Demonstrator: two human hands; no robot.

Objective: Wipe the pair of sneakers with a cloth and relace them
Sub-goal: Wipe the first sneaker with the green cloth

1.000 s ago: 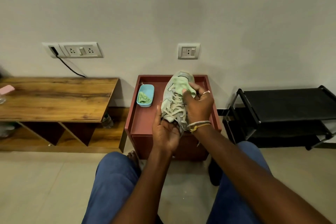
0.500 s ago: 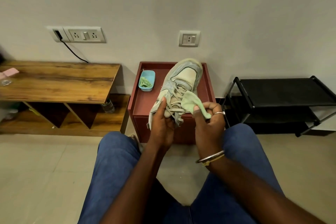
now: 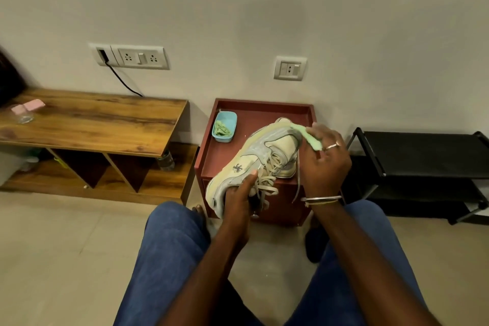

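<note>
One sneaker is in view, pale cream and grey, held in the air above the small red desk, heel toward the person and toe pointing away toward the wall. The left hand grips it at the heel end, thumb lying up along the side next to the laces, which are threaded and crossed over the tongue; one loose lace end hangs down on the right. The right hand pinches one light green cloth in its curled fingers and presses it against the right side of the toe. That hand carries one ring, and thin bangles circle its wrist. On the red desk stands one blue tub near the back left corner, with a crumpled green wad inside it, apart from the sneaker. To the left is one long wooden desk with open compartments beneath; on its far left end sit one clear glass and something pink just beside it, too blurred to name. One bottle stands on the lower shelf. To the right is one black rack with two tiers. Two socket plates are on the wall, a wide one with a black cord plugged in and a small one. Two knees in blue jeans fill the foreground, and a dark shape lies on the floor between them; I cannot tell what it is.
</note>
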